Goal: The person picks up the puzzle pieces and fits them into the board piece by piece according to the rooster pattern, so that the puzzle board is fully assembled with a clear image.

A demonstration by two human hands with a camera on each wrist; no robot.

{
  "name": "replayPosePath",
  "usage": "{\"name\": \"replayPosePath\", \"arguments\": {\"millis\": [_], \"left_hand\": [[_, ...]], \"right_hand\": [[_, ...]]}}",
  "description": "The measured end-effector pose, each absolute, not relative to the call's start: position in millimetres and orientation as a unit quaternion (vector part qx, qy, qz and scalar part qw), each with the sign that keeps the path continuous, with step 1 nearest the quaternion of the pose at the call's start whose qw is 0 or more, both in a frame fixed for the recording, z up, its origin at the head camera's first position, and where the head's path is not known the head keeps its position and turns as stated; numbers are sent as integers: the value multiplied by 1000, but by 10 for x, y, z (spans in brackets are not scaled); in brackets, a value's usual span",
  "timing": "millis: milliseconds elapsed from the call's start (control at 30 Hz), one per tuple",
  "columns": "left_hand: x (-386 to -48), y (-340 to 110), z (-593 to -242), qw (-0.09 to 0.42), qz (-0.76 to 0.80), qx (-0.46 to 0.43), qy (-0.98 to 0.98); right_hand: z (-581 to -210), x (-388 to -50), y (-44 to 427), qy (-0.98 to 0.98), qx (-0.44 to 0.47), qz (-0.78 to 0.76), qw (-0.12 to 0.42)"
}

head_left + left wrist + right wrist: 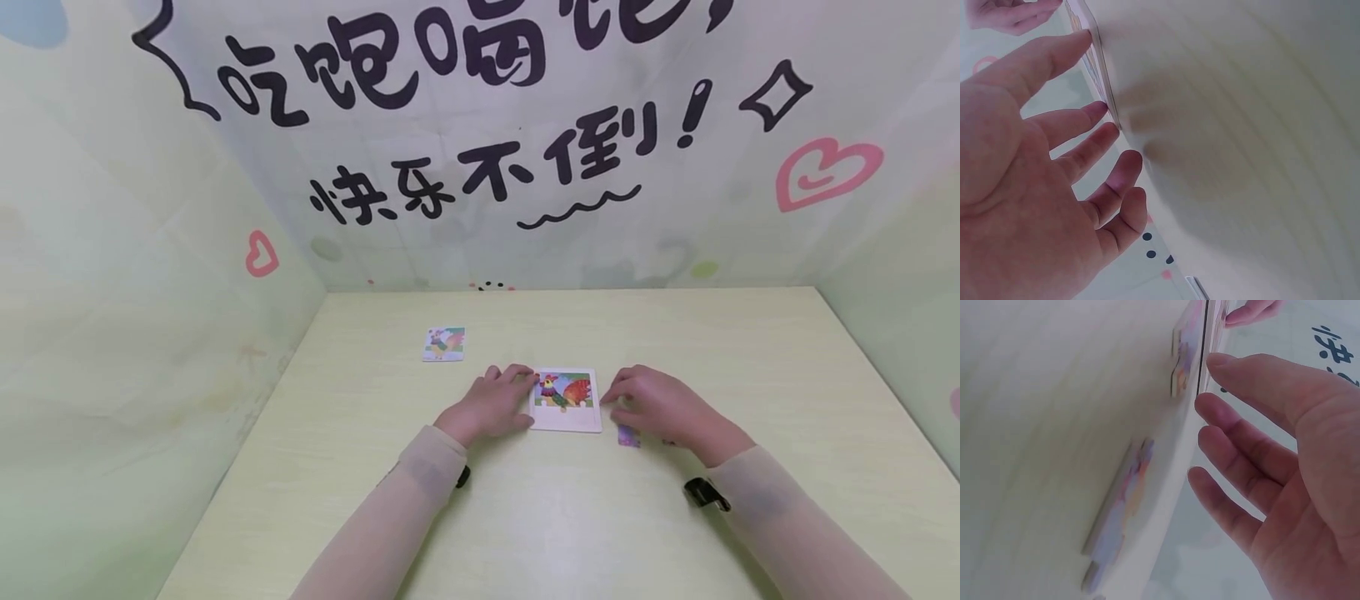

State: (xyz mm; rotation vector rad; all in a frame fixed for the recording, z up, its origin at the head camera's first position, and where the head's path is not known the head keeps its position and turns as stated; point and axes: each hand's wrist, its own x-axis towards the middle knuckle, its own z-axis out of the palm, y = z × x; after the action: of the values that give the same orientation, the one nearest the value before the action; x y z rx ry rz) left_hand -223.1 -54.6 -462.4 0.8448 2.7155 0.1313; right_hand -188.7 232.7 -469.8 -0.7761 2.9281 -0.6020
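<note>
left grip (489,406): fingers apart, touching white-bordered rectangular rooster puzzle (566,419), nine o'clock
right grip (663,407): fingers apart, three o'clock
risk: flat purple piece (628,437), four o'clock, maybe nudged by low sweep

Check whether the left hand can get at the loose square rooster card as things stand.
Probably yes: the rooster card lies flat on the table, beyond and left of the left hand, with nothing visible between them. The hand would just have to leave the edge of the puzzle tray.

Extends both sleeved arms (378,525) toward the worktop's (577,525) far edge; holds the left hand (487,406) spread, the right hand (671,410) loosely bent, well apart from either side edge.
</note>
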Motion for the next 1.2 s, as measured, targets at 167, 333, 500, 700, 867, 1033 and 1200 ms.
{"name": "replayPosePath", "arguments": {"millis": [167, 333, 500, 700, 867, 1033, 1200], "left_hand": [[-2234, -545, -4638, 148, 51, 290, 944], [-2243, -544, -4651, 146, 50, 292, 944], [-2247, -538, -4665, 146, 47, 294, 944], [-2251, -545, -4676, 145, 49, 294, 944], [-2251, -548, -4663, 148, 49, 291, 944], [-2243, -547, -4654, 151, 50, 286, 945], [-2243, -550, -4647, 153, 53, 286, 944]], "right_hand": [[-4682, -1834, 2404, 948, -257, -188, 20], [-4656, -1778, 2456, 946, -259, -195, 25], [-4634, -1734, 2494, 944, -261, -196, 39], [-4651, -1689, 2579, 937, -273, -214, 42], [-4661, -1650, 2578, 927, -285, -239, 47], [-4688, -1634, 2569, 924, -294, -240, 40], [-4689, -1626, 2571, 928, -292, -228, 43]]}}
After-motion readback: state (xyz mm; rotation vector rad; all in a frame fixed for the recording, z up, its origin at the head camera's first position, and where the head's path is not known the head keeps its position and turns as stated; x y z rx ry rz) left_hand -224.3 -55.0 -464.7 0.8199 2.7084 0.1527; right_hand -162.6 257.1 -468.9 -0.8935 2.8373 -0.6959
